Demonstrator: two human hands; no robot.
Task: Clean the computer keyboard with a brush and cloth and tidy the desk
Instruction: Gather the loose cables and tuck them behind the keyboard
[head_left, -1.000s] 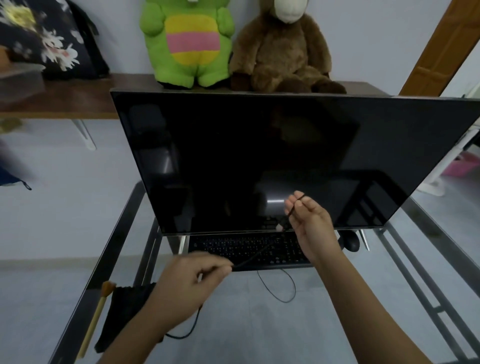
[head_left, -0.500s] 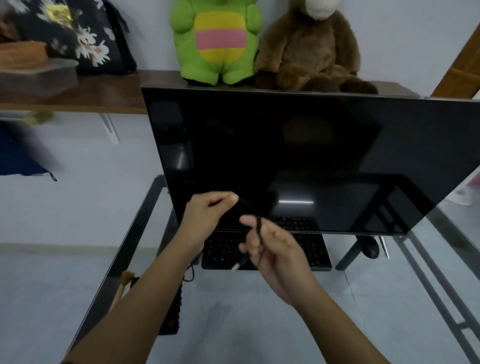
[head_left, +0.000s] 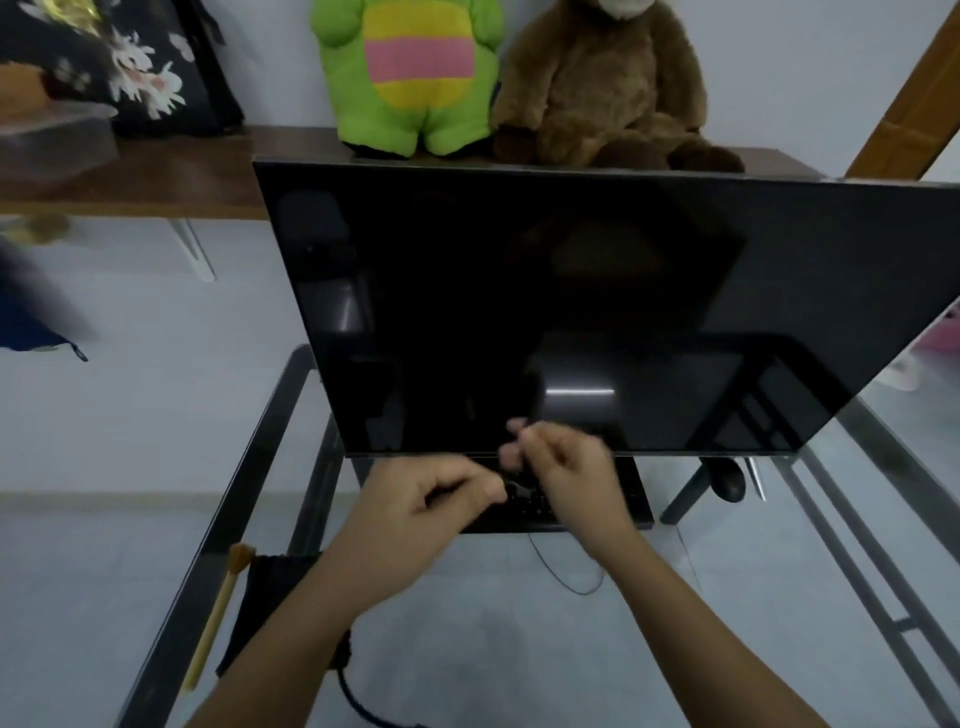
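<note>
Both hands at frame centre over keyboard (head_left: 636, 501) under monitor (head_left: 571, 312). Left hand (head_left: 415, 514) and right hand (head_left: 569, 467) fingers pinched, seemingly on thin black cable (head_left: 566, 577); blurred. Brush (head_left: 221, 613), cloth (head_left: 270, 587) lower left.

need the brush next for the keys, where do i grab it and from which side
Take the brush by its long pale handle, near the middle, coming from above with the left hand. It lies flat along the desk's left edge, bristles pointing away, and the black cloth crowds its right side.
</note>
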